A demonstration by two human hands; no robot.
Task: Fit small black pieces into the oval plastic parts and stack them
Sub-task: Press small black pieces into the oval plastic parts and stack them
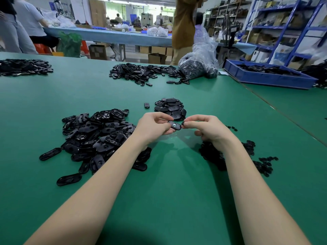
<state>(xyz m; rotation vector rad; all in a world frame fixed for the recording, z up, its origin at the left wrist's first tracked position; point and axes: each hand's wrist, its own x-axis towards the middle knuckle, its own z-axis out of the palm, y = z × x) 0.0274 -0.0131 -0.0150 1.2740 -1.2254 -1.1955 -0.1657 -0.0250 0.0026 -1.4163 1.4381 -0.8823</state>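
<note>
My left hand (153, 125) pinches a black oval plastic part (174, 125) above the green table (168, 183). My right hand (207, 129) pinches a small black piece (182, 123) at the oval part's right end. A heap of loose oval parts (96, 134) lies to the left under my left forearm. Small black pieces (231, 156) are piled on the right under my right wrist. Just behind my hands sits a stack of oval parts (170, 108).
A single oval part (146, 105) lies left of the stack. Farther back are more heaps of black parts (141, 73), another heap at the far left (23, 67), a clear plastic bag of parts (200, 64) and a blue tray (267, 74). People stand beyond the table.
</note>
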